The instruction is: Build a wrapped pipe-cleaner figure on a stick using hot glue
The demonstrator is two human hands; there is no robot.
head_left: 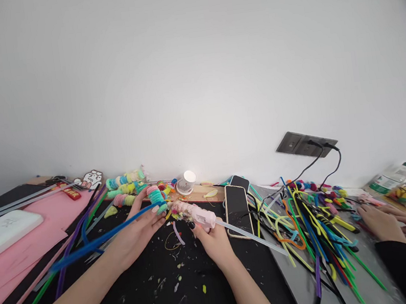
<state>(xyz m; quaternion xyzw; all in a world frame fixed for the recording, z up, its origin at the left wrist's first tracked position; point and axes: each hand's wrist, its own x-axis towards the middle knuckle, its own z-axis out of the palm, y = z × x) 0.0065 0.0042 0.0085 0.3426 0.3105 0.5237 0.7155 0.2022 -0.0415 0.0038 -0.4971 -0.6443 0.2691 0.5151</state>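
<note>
My left hand [141,233] is closed on a pipe-cleaner coil [155,196] with pink and turquoise windings. A long blue pipe cleaner [106,236] runs from the coil down to the left across my forearm. My right hand [216,244] grips a pale pink hot glue gun [204,218] by its body. A translucent glue stick [252,233] sticks out of the gun's back end, to the right. The gun's front, messy with colourful fluff and glue, points left towards the coil. Whether its nozzle touches the coil I cannot tell.
Finished striped coils [124,189] and a paper cup [186,182] stand near the wall. Two phones [238,209] lie right of the gun, beside a heap of pipe cleaners [316,229]. Scraps litter the black mat [161,295]. Another person's hands [382,223] work at far right.
</note>
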